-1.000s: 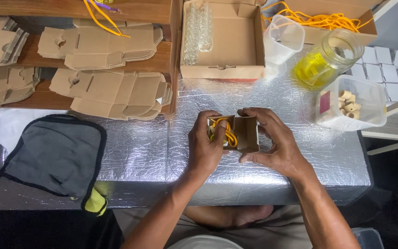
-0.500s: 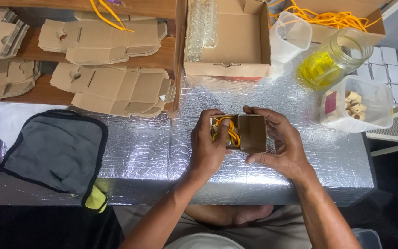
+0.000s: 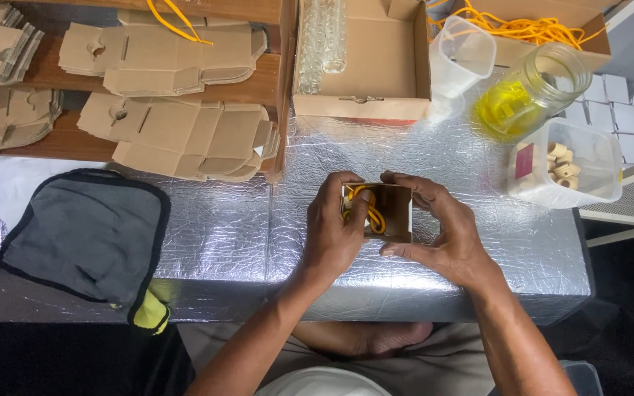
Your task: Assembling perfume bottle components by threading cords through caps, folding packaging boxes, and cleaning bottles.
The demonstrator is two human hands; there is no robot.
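Both of your hands close around one small brown cardboard box (image 3: pixel 392 213) just above the silver foil table (image 3: pixel 434 158). Your left hand (image 3: pixel 335 235) presses yellow cord (image 3: pixel 370 211) inside it; your right hand (image 3: pixel 445 235) cups its far side.

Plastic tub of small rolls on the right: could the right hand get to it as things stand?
Probably yes: only bare foil-covered table lies between the right hand and the plastic tub, but that hand now holds the small cardboard box.
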